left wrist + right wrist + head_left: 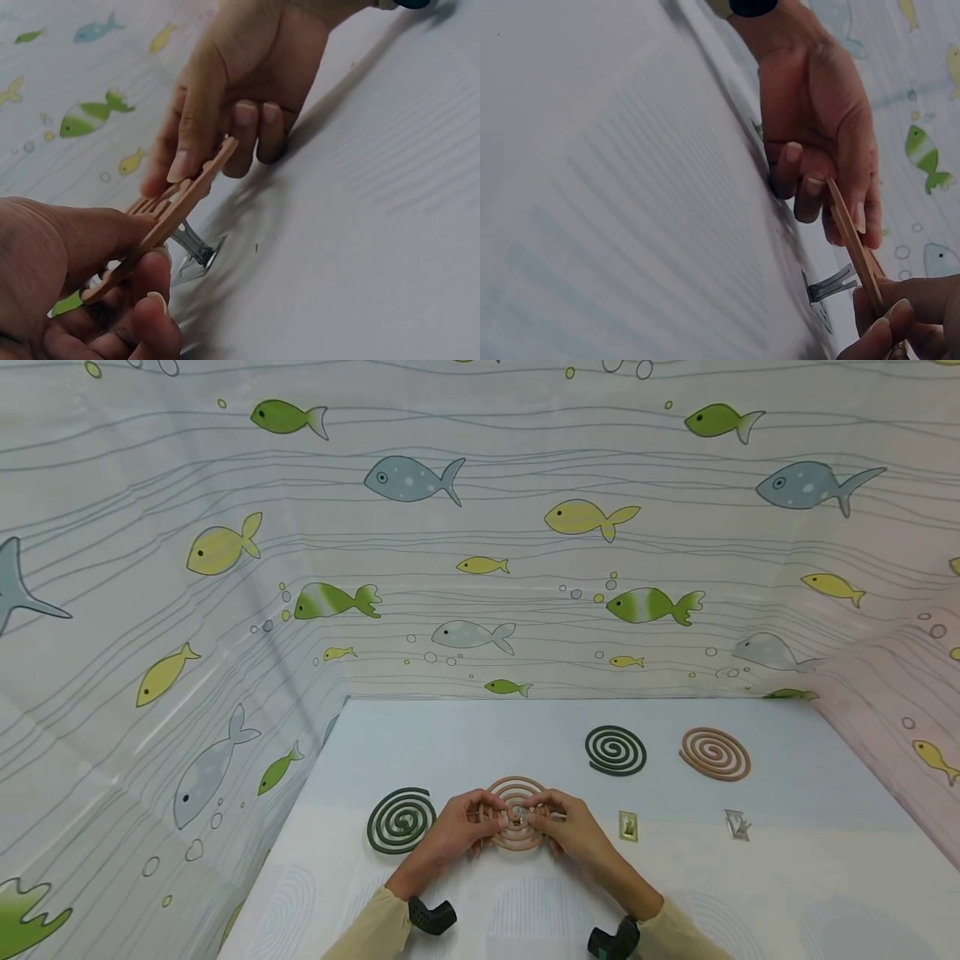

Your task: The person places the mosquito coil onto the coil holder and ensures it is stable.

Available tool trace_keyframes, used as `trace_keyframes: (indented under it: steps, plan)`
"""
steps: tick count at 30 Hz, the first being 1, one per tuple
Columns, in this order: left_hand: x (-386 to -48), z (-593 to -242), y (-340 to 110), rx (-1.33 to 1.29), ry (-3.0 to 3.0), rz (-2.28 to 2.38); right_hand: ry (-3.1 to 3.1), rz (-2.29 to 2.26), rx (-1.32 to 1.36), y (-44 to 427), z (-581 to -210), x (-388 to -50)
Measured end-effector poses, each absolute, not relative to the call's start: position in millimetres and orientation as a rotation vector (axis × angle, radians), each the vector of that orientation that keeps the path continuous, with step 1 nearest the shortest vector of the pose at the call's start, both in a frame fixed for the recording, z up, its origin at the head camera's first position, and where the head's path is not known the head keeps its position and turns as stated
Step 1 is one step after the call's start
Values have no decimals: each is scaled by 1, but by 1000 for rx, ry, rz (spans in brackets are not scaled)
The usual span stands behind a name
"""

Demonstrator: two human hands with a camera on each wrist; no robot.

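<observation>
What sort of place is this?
Likely a makeshift recording booth: fish-print sheeting behind and to both sides of a white tabletop, plus black wrist-worn devices that look like cameras.

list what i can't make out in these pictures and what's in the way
Left and right sides of the brown coil: head view, covered by the left hand and right hand.
Upper tip of the metal stand: left wrist view, hidden behind the brown coil.
Fine detail of the silver piece: head view, too small.
Rest of the left sleeve and right sleeve: head view, cut off by the bottom edge.
</observation>
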State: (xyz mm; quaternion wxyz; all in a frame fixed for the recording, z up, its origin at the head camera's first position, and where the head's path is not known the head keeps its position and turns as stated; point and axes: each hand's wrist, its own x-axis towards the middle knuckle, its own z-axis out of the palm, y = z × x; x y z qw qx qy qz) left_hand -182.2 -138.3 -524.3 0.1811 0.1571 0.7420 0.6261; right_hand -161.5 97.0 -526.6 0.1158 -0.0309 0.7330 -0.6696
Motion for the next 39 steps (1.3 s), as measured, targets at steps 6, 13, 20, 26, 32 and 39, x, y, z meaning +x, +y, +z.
trace_keyframes:
  steps: [6, 13, 20, 26, 32, 39]
  plan:
    - [-182, -525, -139, 443, 2082, 1772, 2155, -1946, -77, 97, -528, -163]
    - [-183, -524, -138, 436, 2078, 1788, 2160, -1955, -95, 97, -526, -165]
    - [-183, -523, -138, 422, 2072, 1788, 2157, -1949, -81, 97, -525, -165]
    - [-184, -523, -136, 412, 2088, 1786, 2156, -1957, -93, 97, -523, -165]
    - [-184, -522, -136, 402, 2091, 1792, 2143, -1958, -86, 96, -524, -166]
    - [-184, -522, -136, 406, 2095, 1807, 2142, -1960, -80, 96, -525, -166]
